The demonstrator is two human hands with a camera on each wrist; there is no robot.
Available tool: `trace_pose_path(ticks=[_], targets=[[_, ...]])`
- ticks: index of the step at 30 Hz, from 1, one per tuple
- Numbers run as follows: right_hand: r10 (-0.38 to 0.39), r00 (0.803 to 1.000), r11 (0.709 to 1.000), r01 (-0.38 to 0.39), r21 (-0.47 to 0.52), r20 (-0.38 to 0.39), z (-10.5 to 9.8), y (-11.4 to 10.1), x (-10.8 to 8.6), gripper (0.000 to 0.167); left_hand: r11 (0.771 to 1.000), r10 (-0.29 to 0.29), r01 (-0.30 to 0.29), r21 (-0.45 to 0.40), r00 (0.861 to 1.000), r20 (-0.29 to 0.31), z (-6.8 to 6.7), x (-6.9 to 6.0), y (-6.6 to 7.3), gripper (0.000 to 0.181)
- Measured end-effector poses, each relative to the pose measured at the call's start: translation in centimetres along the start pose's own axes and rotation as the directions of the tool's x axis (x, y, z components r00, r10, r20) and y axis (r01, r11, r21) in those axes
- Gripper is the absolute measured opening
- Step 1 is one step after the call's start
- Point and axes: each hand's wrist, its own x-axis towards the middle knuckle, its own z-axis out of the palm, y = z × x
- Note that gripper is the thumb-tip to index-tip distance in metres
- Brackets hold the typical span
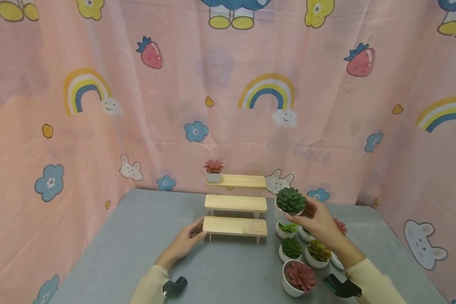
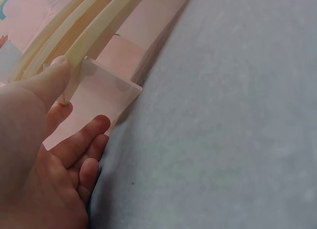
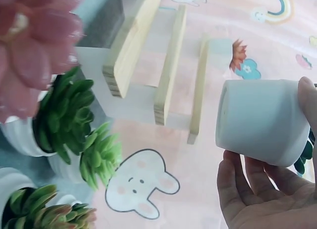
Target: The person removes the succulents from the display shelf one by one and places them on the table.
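Observation:
A three-step display stand (image 1: 235, 226) has pale wooden treads on clear side panels. My left hand (image 1: 182, 244) holds the left end of its lowest tread; in the left wrist view the thumb (image 2: 58, 70) lies on the tread's edge and a finger is beneath. My right hand (image 1: 319, 221) grips a potted succulent (image 1: 290, 201), dark green in a white pot, raised above the other plants right of the stand. Its white pot (image 3: 265, 121) shows between thumb and fingers in the right wrist view. A small pink succulent (image 1: 213, 170) stands on the top tread's left end.
Several potted succulents stand on the grey table (image 1: 137, 236) under my right arm, among them a pink one (image 1: 298, 278), a dark green one (image 1: 290, 248) and a yellow-green one (image 1: 317, 251). A pink patterned curtain (image 1: 167, 109) hangs behind the table.

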Motion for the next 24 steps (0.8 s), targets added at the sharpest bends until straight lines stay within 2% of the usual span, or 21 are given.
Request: trace_pose_path(ticks=[6, 12, 19, 24], targets=[[-0.034, 0.999, 0.999, 0.034, 0.018, 0.003, -0.5, 0.2, -1.4, 0.052, 1.0, -0.013, 0.013, -0.019, 1.0, 0.005, -0.1, 0.3, -0.3, 0.064], [0.023, 1.0, 1.0, -0.023, -0.02, 0.008, -1.0, 0.6, -2.7, 0.057, 1.0, 0.003, -0.003, -0.022, 1.0, 0.003, -0.1, 0.4, -0.6, 0.064], [0.088, 0.996, 0.993, -0.089, -0.079, -0.019, -1.0, 1.9, -4.6, 0.063, 1.0, -0.019, 0.02, -0.023, 1.0, 0.004, -0.2, -0.8, -0.8, 0.063], [0.184, 0.982, 0.98, -0.186, -0.076, -0.039, -2.0, 2.7, -5.8, 0.068, 1.0, -0.007, 0.007, -0.017, 1.0, -0.007, -0.2, 0.0, -0.4, 0.064]])
